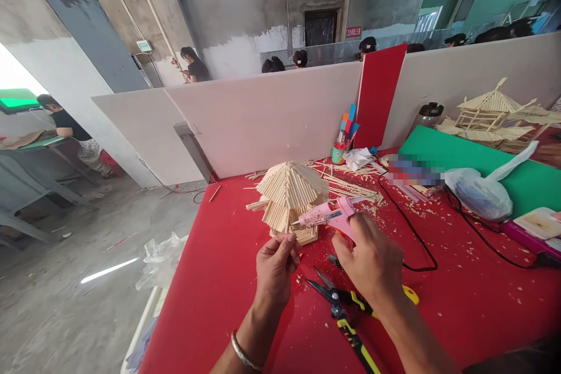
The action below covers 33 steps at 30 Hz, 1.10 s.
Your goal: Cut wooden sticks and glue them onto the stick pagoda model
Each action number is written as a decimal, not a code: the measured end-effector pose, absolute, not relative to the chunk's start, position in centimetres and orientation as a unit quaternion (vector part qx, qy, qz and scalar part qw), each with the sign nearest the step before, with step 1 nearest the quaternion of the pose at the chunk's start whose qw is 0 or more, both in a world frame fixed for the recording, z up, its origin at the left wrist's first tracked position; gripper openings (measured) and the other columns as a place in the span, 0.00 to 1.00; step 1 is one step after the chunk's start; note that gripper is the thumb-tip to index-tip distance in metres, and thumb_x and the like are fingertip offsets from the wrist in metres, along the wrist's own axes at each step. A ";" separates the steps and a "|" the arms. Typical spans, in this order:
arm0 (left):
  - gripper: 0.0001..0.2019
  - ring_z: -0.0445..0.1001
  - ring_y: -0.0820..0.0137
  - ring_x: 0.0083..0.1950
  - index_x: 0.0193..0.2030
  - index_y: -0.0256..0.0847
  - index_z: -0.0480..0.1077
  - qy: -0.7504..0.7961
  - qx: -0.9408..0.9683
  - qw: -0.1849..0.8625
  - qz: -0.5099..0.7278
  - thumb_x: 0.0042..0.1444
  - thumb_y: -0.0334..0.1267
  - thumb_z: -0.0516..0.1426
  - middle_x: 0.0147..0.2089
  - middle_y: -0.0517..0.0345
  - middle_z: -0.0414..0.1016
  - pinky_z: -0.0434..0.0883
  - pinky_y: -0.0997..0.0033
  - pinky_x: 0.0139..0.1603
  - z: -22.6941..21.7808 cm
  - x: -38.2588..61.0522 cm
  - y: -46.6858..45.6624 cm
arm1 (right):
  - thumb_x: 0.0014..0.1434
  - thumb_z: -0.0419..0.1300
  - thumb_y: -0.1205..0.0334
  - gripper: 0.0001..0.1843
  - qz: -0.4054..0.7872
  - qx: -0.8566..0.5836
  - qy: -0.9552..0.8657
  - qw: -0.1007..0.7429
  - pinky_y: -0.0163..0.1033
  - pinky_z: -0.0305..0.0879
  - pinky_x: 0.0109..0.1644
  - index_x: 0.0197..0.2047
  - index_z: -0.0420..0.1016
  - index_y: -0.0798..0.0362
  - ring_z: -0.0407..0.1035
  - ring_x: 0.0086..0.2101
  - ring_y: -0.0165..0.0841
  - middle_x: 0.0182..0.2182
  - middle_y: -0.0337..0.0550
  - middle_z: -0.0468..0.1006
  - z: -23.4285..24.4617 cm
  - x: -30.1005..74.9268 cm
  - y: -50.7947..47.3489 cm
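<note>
My right hand [372, 254] grips a pink hot glue gun [337, 216], its nozzle pointing left and down toward my left hand. My left hand [276, 263] is pinched shut near that nozzle; a small piece, perhaps a bit of wooden stick, may be in its fingertips, too small to make out. Just behind both hands stands a model pavilion [289, 193] built of thin pale wooden sticks, with a sloping roof. The glue gun covers part of its lower right side. Below my right hand lie snips [337, 304] with black and yellow handles, blades apart.
Loose wooden sticks [350, 184] and shavings litter the red table [219, 280]. A black cord [421, 239] loops at the right. Farther right are a plastic bag [480, 193], a green board [495, 169] and another stick model [495, 108]. A white partition [272, 117] stands behind.
</note>
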<state>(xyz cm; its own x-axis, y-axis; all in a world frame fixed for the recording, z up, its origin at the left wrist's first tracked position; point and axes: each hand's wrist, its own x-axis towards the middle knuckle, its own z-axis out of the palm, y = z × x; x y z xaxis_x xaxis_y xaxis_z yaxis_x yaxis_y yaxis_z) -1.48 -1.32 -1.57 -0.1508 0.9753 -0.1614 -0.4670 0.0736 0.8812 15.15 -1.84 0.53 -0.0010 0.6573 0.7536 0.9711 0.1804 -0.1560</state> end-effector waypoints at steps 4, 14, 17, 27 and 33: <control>0.18 0.59 0.81 0.15 0.21 0.35 0.72 0.446 0.290 0.582 0.615 0.40 0.47 0.70 0.15 0.62 0.67 0.52 0.80 0.16 -1.5 -1.4 -1.3 | 0.61 0.53 0.60 0.08 -0.224 -0.595 -0.678 0.369 0.36 0.52 0.25 0.40 0.69 0.54 0.64 0.25 0.30 0.30 0.40 0.72 0.5 15.0 -1.6; 0.20 0.59 0.83 0.13 0.21 0.35 0.70 0.465 0.257 0.582 0.616 0.38 0.48 0.71 0.16 0.63 0.68 0.52 0.83 0.14 -1.2 -1.2 -1.3 | 0.63 0.51 0.60 0.09 -0.230 -0.605 -0.657 0.385 0.37 0.51 0.25 0.39 0.69 0.54 0.63 0.24 0.30 0.30 0.40 0.72 0.7 14.2 -1.6; 0.20 0.59 0.82 0.12 0.22 0.35 0.70 0.467 0.240 0.581 0.622 0.36 0.48 0.72 0.14 0.65 0.67 0.53 0.83 0.12 -0.8 -1.0 -1.4 | 0.63 0.51 0.60 0.09 -0.233 -0.602 -0.656 0.391 0.37 0.52 0.26 0.40 0.69 0.54 0.63 0.24 0.30 0.30 0.41 0.72 0.6 14.3 -1.7; 0.22 0.59 0.83 0.12 0.22 0.35 0.68 0.474 0.213 0.565 0.641 0.34 0.50 0.72 0.15 0.65 0.66 0.51 0.83 0.12 -0.1 -0.6 -1.4 | 0.62 0.52 0.62 0.08 -0.231 -0.594 -0.656 0.405 0.38 0.51 0.26 0.41 0.70 0.55 0.63 0.24 0.30 0.30 0.40 0.72 0.6 14.1 -1.7; 0.22 0.57 0.83 0.13 0.23 0.34 0.69 0.476 0.211 0.548 0.654 0.37 0.51 0.71 0.15 0.65 0.66 0.49 0.83 0.12 -0.4 -0.8 -1.4 | 0.63 0.52 0.61 0.08 -0.229 -0.587 -0.656 0.415 0.37 0.52 0.28 0.40 0.69 0.54 0.64 0.25 0.30 0.30 0.40 0.71 0.6 13.8 -1.7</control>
<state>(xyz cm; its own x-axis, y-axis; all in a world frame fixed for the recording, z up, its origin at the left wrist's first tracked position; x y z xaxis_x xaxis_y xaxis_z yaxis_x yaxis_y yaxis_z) -0.78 -1.44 -0.45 -0.3100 0.9185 -0.2456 -0.5163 0.0543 0.8547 13.77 -1.68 0.61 0.0344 0.5805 0.8135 0.9605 0.2058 -0.1875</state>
